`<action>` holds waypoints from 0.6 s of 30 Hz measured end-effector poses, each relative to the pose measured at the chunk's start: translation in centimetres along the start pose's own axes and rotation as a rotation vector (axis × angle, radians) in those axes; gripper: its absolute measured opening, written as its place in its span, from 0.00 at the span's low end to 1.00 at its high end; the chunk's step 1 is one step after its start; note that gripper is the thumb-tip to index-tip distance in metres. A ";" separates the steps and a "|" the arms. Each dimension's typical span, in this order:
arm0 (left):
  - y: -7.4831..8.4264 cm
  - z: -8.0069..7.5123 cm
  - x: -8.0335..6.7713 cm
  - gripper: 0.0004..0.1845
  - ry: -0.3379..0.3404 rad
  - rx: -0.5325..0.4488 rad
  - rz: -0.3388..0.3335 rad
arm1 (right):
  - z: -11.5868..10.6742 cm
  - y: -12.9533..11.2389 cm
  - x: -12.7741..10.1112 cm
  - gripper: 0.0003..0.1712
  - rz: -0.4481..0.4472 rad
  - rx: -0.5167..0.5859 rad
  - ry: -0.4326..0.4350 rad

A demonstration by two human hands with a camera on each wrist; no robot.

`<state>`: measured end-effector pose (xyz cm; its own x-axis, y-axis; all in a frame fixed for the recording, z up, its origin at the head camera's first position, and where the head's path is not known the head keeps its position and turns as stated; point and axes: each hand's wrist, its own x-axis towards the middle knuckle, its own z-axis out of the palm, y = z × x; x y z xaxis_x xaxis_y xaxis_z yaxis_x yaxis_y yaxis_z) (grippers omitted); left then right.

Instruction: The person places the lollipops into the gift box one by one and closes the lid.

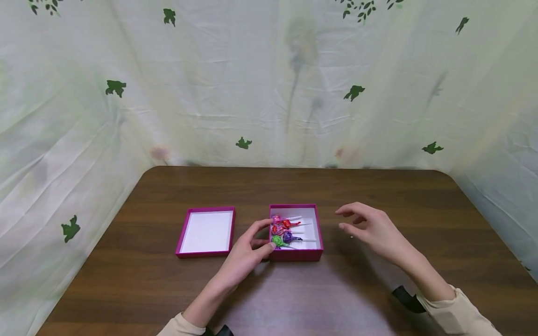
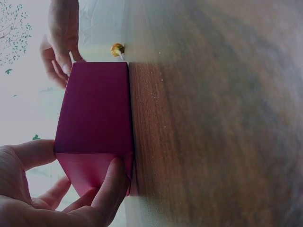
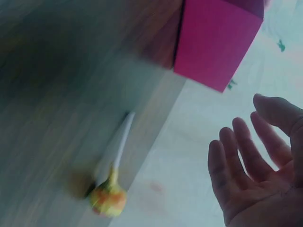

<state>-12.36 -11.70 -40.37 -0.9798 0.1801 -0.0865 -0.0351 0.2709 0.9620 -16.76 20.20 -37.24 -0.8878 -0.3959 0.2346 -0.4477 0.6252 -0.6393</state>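
A magenta box with a white inside stands on the table. Several wrapped lollipops lie in it, among them a green lollipop, a purple lollipop and some red and pink ones. My left hand touches the box's left side, its thumb at the front corner and its other fingers spread along that side. To the right of the box, my right hand hovers over the table with fingers loosely bent, holding nothing. A yellow-orange lollipop lies below it on the table, mostly hidden in the head view.
Left of the box lies its lid, white inside up with a magenta rim. The brown wooden table has rounded far corners. A pale curtain with green leaf shapes surrounds the table's back and sides.
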 end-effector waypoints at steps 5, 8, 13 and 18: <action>0.0 0.0 0.0 0.28 0.001 -0.001 0.000 | -1.0 1.3 -0.8 0.16 0.113 0.001 0.028; 0.0 0.0 0.0 0.28 0.003 0.004 -0.003 | -1.3 2.1 -1.0 0.15 0.157 -0.010 0.055; 0.0 0.0 0.0 0.28 0.005 0.002 -0.005 | -1.5 3.5 -1.4 0.14 0.187 -0.065 0.082; -0.1 0.0 0.0 0.28 0.006 -0.007 0.007 | -1.4 4.6 -1.7 0.14 0.174 -0.185 0.115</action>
<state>-12.33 -11.69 -40.45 -0.9813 0.1757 -0.0785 -0.0301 0.2628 0.9644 -17.47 24.73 -39.53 -0.9546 -0.1993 0.2212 -0.2897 0.7937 -0.5350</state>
